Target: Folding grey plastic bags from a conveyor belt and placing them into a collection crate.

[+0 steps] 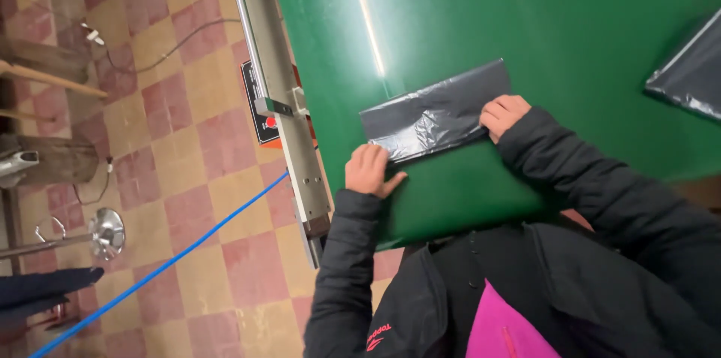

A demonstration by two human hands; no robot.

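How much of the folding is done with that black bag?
The black plastic bag already lies as a flat, narrow strip on the green table. Left hand and right hand press its near edge. Another dark bag lies farther right, not touched.

Two black plastic bags are seen on one green desk (pixel 466 12): a folded bag (pixel 432 114) and another bag (pixel 691 72) at the right edge. Two hands are counted, the left hand (pixel 369 170) and the right hand (pixel 505 114). One blue cable (pixel 161 268) is seen on the floor.
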